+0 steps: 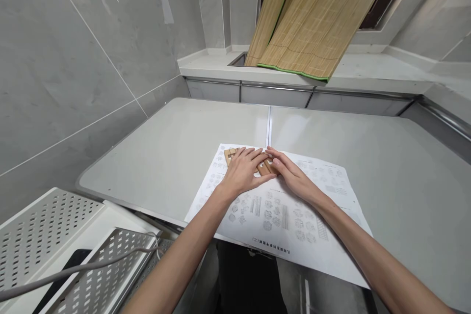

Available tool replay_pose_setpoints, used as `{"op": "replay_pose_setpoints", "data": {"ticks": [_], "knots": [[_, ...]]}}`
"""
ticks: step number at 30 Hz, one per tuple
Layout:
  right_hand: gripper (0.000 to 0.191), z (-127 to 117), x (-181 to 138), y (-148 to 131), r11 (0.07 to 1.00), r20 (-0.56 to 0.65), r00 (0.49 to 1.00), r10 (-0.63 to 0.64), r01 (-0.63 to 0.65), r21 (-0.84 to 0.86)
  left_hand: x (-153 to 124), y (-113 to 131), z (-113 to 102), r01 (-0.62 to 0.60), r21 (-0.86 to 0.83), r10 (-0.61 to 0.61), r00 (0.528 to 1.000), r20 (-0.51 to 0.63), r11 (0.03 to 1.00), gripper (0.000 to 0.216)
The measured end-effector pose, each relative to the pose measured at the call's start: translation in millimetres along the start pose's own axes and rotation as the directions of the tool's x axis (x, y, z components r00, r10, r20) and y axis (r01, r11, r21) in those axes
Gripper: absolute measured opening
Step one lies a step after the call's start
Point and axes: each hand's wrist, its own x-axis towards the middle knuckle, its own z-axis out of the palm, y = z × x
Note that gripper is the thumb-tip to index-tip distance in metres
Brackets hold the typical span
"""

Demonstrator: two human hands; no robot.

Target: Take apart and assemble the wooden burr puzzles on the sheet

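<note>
Near the middle of the tabletop's (154, 157) near edge, a printed paper sheet (235, 233) lies flat, its far edge just short of the lower end of the seam's visible stretch. Wooden pieces (263, 169), notched and set close together, lie by the sheet's far edge, toward its far left corner, partly hidden under the hands. Across them rests the left hand (243, 171), fingers stretched and slightly parted, thumb spread well away toward the right; how firmly it holds them I cannot tell. At their right end the right hand (293, 174) touches them, fingers loosely bent and fairly close together, not clenched, fingertips beside those of the left. Just off the tabletop's near left corner stand white perforated baskets (44, 235), with a grey cable (95, 264) running over them. Beyond the far edge, a bamboo mat (312, 19) hangs over a pale ledge (356, 66).
</note>
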Motion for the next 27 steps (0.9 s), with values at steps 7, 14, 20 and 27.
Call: {"op": "replay_pose_setpoints", "data": {"ticks": [7, 14, 20, 27], "knots": [[0.049, 0.3, 1.0, 5.1, 1.0, -0.019, 1.0, -0.022, 0.022, 0.002, 0.4, -0.8, 0.1, 0.017, 0.031, -0.019, 0.999, 0.046, 0.999, 0.048], [0.05, -0.4, 0.9, 4.5, 1.0, -0.037, 0.999, 0.002, -0.003, -0.023, 1.6, -6.6, 5.6, 0.088, 0.117, -0.089, 0.996, 0.003, 0.989, 0.042], [0.051, 0.5, 1.5, -1.7, 0.999, -0.086, 0.996, 0.032, -0.03, 0.019, 3.9, -8.7, 4.3, 0.139, 0.103, -0.134, 0.99, -0.053, 0.985, 0.033], [0.043, -2.9, 1.7, -7.0, 0.995, -0.168, 0.982, 0.091, -0.084, 0.053, 4.6, -10.4, 5.0, 0.253, 0.12, -0.241, 0.965, -0.103, 0.96, 0.028]]}}
